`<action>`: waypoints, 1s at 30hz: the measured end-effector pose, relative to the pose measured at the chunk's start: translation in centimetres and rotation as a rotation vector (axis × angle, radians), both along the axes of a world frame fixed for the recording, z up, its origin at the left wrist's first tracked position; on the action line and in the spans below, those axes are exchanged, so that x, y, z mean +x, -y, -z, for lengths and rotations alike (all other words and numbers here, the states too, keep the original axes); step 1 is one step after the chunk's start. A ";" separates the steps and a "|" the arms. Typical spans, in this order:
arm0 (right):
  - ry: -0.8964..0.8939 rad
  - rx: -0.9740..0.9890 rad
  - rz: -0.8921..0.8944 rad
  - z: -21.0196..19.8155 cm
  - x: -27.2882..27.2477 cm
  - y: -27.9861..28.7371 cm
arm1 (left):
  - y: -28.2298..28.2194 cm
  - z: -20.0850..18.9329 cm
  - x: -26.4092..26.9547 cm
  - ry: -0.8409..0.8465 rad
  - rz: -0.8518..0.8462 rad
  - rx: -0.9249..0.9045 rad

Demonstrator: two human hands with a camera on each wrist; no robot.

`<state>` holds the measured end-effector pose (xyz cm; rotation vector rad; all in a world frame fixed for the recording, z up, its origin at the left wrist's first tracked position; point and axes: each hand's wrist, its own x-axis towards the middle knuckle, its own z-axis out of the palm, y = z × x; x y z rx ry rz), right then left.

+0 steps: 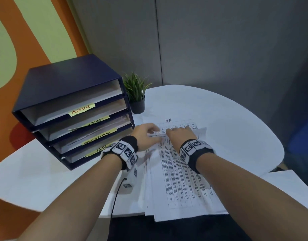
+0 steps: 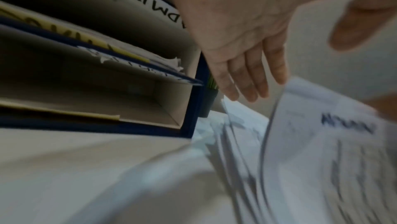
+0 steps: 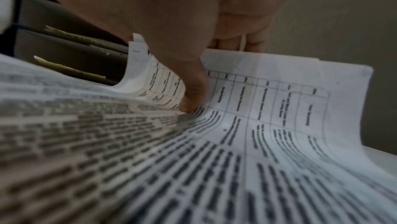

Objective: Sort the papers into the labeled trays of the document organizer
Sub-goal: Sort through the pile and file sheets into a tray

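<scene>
- Head view: a stack of papers lies fanned on a white round table, its near edge hanging over the table's front rim. Top sheet carries a printed grid and a handwritten "H.R." heading at the far end.
- Document organizer, dark blue with four stacked trays, stands on the table to the left of the stack. Yellow labels on the tray fronts: "ADMIN" on top, a partly hidden one below it, then "SECURITY", then "H.R." at the bottom, half covered by the left wrist band.
- Left hand is at the far left part of the stack, just beside the organizer's lower trays. Left wrist view: fingers straight and together, pointing down at the sheet edges; they curl round nothing. A lifted sheet with a blurred handwritten heading stands to the right of them.
- Right hand is on the far end of the top sheet, close beside the left hand. Right wrist view: thumb presses down on the printed page while the far end of the sheet curls up around it, the other fingers behind the paper, so the hand pinches the sheet.
- Small potted plant in a black pot stands behind the organizer's right corner.
- Both wrists wear black bands with black-and-white marker squares.
</scene>
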<state>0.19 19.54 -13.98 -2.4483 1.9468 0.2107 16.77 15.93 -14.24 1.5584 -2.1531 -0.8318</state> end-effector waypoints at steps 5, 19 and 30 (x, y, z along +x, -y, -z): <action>-0.034 -0.032 -0.024 0.0 0.1 0.5 | 3.9 -2.4 -0.9 0.091 -0.085 -0.130; -0.058 -0.126 -0.057 -0.7 -1.0 -0.7 | 6.9 -1.4 -2.8 0.619 -0.053 -0.098; 0.031 -0.202 -0.028 -0.9 -1.4 -2.2 | 0.9 -2.2 0.0 0.157 0.059 -0.324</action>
